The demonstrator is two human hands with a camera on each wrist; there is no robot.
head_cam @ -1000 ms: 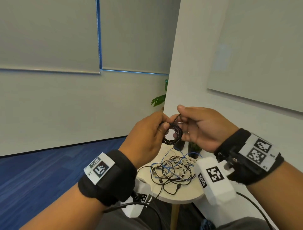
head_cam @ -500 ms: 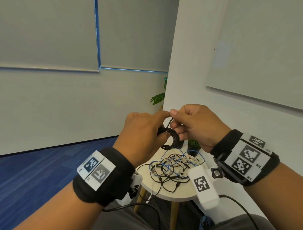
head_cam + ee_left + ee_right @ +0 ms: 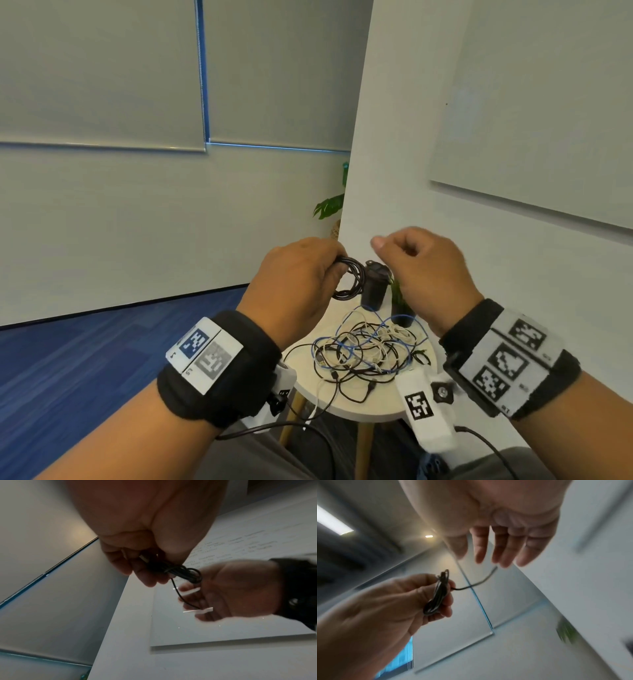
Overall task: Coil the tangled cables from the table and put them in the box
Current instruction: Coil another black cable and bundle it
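Observation:
My left hand (image 3: pixel 298 274) is raised above the table and grips a small coil of black cable (image 3: pixel 352 281) between thumb and fingers. The left wrist view shows the same coil (image 3: pixel 181 572) bunched in those fingers (image 3: pixel 137 572). A short loose end (image 3: pixel 481 581) sticks out of the coil (image 3: pixel 438 595) toward my right hand (image 3: pixel 505 545). That hand hovers just right of the coil with relaxed fingers and holds nothing (image 3: pixel 421 263). A tangle of black, white and blue cables (image 3: pixel 370 346) lies on the small round table (image 3: pixel 376 404). No box is in view.
A black cylinder (image 3: pixel 375 287) and a small potted plant (image 3: pixel 400 301) stand at the table's far edge, against the white wall. A whiteboard (image 3: pixel 548 120) hangs on that wall. Blue carpet (image 3: pixel 85 377) lies to the left. A leafy plant (image 3: pixel 329 205) shows behind the wall corner.
My right hand has let go of the black coil and drawn away up and to the right. The left hand keeps holding the coil, a little lower than before.

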